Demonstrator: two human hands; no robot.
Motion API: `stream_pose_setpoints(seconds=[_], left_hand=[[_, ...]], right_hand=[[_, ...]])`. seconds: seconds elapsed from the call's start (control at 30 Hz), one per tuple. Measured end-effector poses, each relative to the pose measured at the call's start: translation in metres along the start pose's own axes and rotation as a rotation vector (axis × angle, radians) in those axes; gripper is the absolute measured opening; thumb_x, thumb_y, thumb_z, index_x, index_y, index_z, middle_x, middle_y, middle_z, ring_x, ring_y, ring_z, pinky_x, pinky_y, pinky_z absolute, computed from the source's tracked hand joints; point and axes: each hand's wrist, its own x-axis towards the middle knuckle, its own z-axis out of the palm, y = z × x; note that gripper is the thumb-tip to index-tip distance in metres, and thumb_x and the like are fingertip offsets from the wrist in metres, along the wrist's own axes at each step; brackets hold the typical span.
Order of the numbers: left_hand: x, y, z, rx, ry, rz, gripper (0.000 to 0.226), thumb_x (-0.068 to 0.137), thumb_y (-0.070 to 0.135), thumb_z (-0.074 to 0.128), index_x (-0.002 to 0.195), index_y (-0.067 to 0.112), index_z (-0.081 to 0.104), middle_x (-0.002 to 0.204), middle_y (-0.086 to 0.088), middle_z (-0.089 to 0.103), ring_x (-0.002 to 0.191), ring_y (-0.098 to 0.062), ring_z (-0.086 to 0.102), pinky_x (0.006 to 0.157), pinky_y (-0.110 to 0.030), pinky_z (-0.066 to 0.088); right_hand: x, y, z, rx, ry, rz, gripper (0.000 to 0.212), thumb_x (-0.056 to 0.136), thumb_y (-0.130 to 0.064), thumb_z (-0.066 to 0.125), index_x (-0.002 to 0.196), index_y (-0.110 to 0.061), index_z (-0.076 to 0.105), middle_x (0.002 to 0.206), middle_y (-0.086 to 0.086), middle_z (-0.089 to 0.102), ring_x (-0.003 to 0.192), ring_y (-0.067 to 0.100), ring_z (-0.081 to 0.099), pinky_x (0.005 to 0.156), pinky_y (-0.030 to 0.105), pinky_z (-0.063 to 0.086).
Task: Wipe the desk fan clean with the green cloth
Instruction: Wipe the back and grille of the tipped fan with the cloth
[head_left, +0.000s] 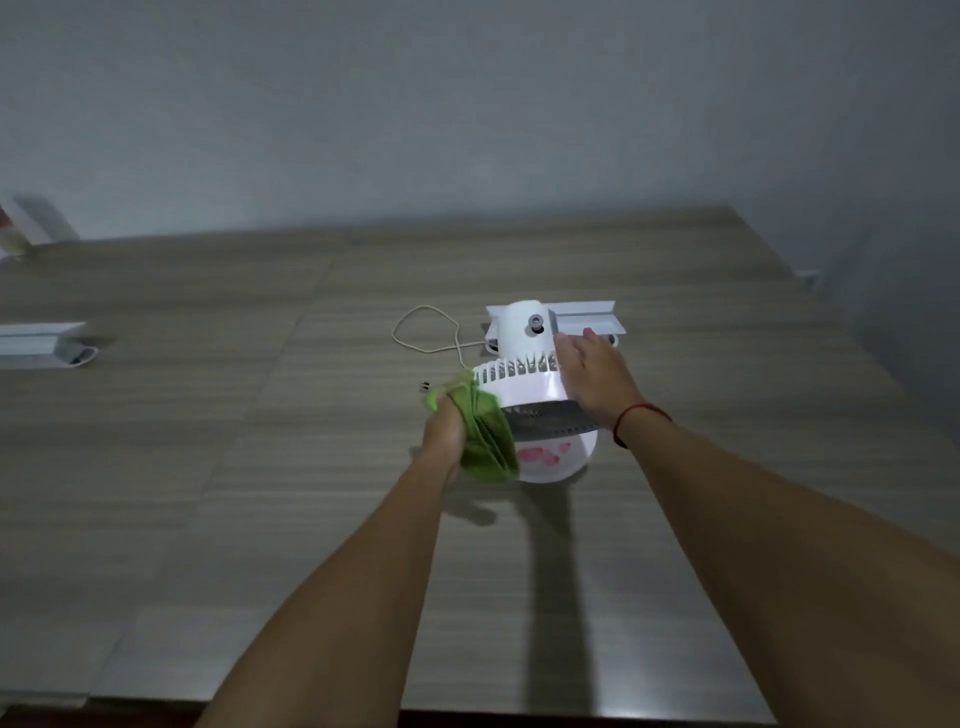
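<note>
A small white desk fan (530, 387) stands on the wooden table (260, 467), its grille facing me and a pink pattern low on its front. My left hand (443, 434) grips a bunched green cloth (485, 431) and presses it against the fan's left rim. My right hand (597, 382) rests flat on the fan's upper right side, fingers spread over the housing. The fan's cream cord (426, 332) loops behind it to the left, and its plug (426, 386) lies by the cloth.
A white bracket-like tray (589, 319) lies just behind the fan. Another white tray (39, 345) sits at the table's left edge. A grey wall rises behind the table. The near table edge runs along the bottom of the view.
</note>
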Motion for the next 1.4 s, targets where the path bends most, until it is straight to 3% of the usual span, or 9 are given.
stream_pose_setpoints(seconds=[0.27,0.37,0.47,0.67,0.77,0.9,1.13,1.3,1.4], left_hand=[[-0.077,0.009,0.033,0.49,0.188,0.847,0.057,0.1,0.034,0.028,0.15,0.008,0.025,0.159,-0.01,0.026,0.149,-0.024,0.018,0.123,-0.04,0.013],[-0.069,0.012,0.033,0.478,0.146,0.797,0.061,0.099,0.039,0.025,0.152,0.011,0.018,0.162,-0.004,0.019,0.151,-0.02,0.012,0.124,-0.038,0.009],[-0.051,0.016,0.027,0.366,0.138,0.709,0.061,0.097,0.044,0.023,0.148,0.012,0.033,0.152,-0.01,0.039,0.142,-0.026,0.034,0.118,-0.041,0.027],[-0.007,0.017,0.01,0.107,0.011,0.165,0.059,0.098,0.047,0.026,0.12,0.007,0.063,0.127,-0.017,0.061,0.118,-0.031,0.056,0.107,-0.039,0.041],[0.014,-0.009,0.009,0.021,0.0,0.046,0.05,0.087,0.057,0.036,0.086,0.02,0.069,0.112,-0.016,0.069,0.106,-0.03,0.063,0.102,-0.042,0.048],[-0.021,0.001,0.023,-0.023,0.123,0.12,0.051,0.101,0.041,0.029,0.101,0.006,0.066,0.098,-0.013,0.062,0.091,-0.023,0.058,0.085,-0.031,0.043],[-0.042,0.011,0.038,0.437,0.153,0.854,0.06,0.098,0.04,0.027,0.148,0.008,0.032,0.154,-0.01,0.037,0.144,-0.023,0.031,0.12,-0.037,0.023],[-0.02,0.02,0.032,0.123,0.054,0.465,0.053,0.102,0.041,0.024,0.127,0.006,0.055,0.12,-0.01,0.062,0.112,-0.026,0.057,0.092,-0.028,0.04],[0.013,0.015,0.025,-0.027,-0.005,0.194,0.055,0.1,0.044,0.029,0.112,0.005,0.065,0.112,-0.016,0.067,0.105,-0.029,0.061,0.093,-0.032,0.045]], right_hand=[[-0.009,-0.012,-0.001,-0.005,0.065,-0.047,0.045,0.089,-0.046,0.017,0.054,-0.024,0.035,0.096,0.018,0.059,0.108,0.034,0.052,0.094,0.048,0.042],[-0.009,-0.009,-0.002,0.005,0.054,-0.071,0.046,0.085,-0.05,0.016,0.055,-0.022,0.037,0.092,0.019,0.059,0.1,0.035,0.053,0.088,0.046,0.042],[-0.007,-0.005,-0.004,0.002,0.068,-0.085,0.047,0.096,-0.041,0.03,0.061,-0.014,0.046,0.086,0.016,0.058,0.09,0.033,0.054,0.086,0.044,0.045],[0.002,0.012,-0.007,0.076,0.066,-0.103,0.048,0.097,-0.039,0.036,0.07,-0.006,0.058,0.08,0.011,0.062,0.074,0.025,0.054,0.063,0.031,0.038],[0.004,0.018,-0.007,0.104,0.086,-0.108,0.045,0.094,-0.039,0.039,0.079,-0.005,0.065,0.086,0.012,0.067,0.081,0.026,0.06,0.065,0.031,0.042],[0.009,0.019,-0.011,0.108,0.095,-0.052,0.05,0.093,-0.041,0.038,0.079,-0.003,0.066,0.085,0.013,0.069,0.081,0.028,0.062,0.068,0.033,0.045],[0.008,0.007,-0.01,0.037,0.115,-0.074,0.05,0.095,-0.036,0.039,0.049,-0.018,0.036,0.054,-0.003,0.041,0.053,0.011,0.038,0.052,0.028,0.03],[0.011,0.013,-0.013,0.076,0.091,-0.09,0.049,0.095,-0.039,0.039,0.061,-0.007,0.055,0.067,0.006,0.057,0.064,0.019,0.049,0.057,0.026,0.037],[0.017,0.015,-0.013,0.09,0.116,-0.09,0.05,0.095,-0.04,0.039,0.068,-0.003,0.06,0.072,0.012,0.062,0.068,0.022,0.053,0.056,0.028,0.036]])
